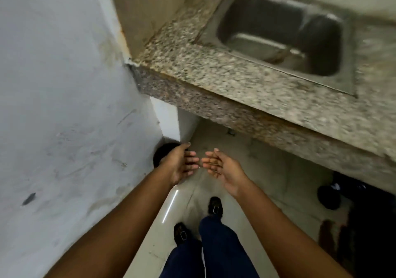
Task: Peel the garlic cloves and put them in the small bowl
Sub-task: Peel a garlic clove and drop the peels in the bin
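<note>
A grey wall [53, 84] is seen at left, a granite counter [214, 78] with a steel sink [278, 33] at upper right. No garlic or bowl can be made out. Above the floor [246, 170], the left hand [180, 164] and right hand [222, 168] are held apart, palms facing, fingers relaxed, nothing gripped.

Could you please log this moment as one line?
left hand open, empty | right hand open, empty | sink empty | garlic, bowl unseen
</note>
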